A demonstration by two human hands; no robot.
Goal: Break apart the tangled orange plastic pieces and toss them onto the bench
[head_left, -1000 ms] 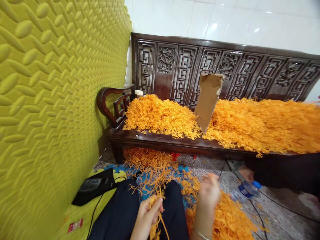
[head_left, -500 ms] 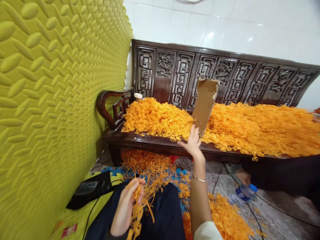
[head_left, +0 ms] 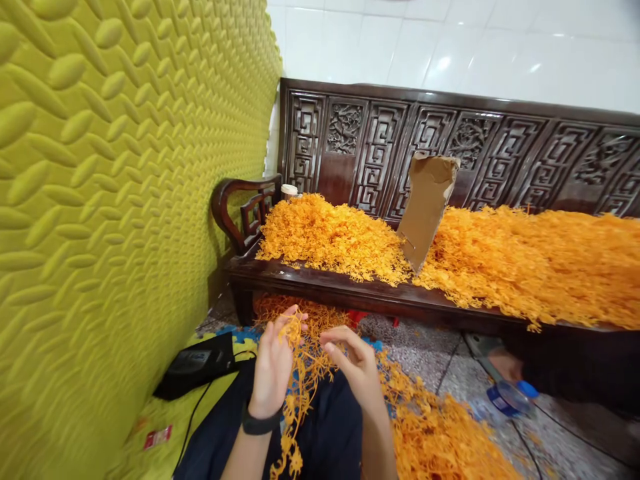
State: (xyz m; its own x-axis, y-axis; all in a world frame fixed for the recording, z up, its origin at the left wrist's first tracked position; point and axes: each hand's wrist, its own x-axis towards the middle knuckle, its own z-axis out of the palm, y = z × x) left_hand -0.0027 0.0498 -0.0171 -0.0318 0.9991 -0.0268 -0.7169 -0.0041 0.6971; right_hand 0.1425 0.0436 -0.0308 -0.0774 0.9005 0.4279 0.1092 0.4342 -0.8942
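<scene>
Orange strand [head_left: 291, 403], liable to snag if tugged against tangled heap [head_left: 324, 317] under bench [head_left: 330, 283]: held in loosely curled left hand [head_left: 273, 363] above lap [head_left: 333, 413], right hand [head_left: 357, 367] beside, thumb and fingers parted.

A dark wooden worktop [head_left: 320, 279] has a carved backrest [head_left: 340, 177] along its rear edge and a curved armrest [head_left: 220, 200] on its left edge. A container with a white lid [head_left: 289, 191] stands in the rear left corner. A piece of brown cardboard [head_left: 425, 213] stands tilted, its lower tip near the front edge. White tiles [head_left: 345, 40] cover the wall behind; yellow textured foam [head_left: 125, 200] rises at left. Below lie a black object [head_left: 195, 363] and a red packet [head_left: 158, 437]; a blue-capped bottle [head_left: 503, 399] lies near another person's foot [head_left: 507, 365].
</scene>
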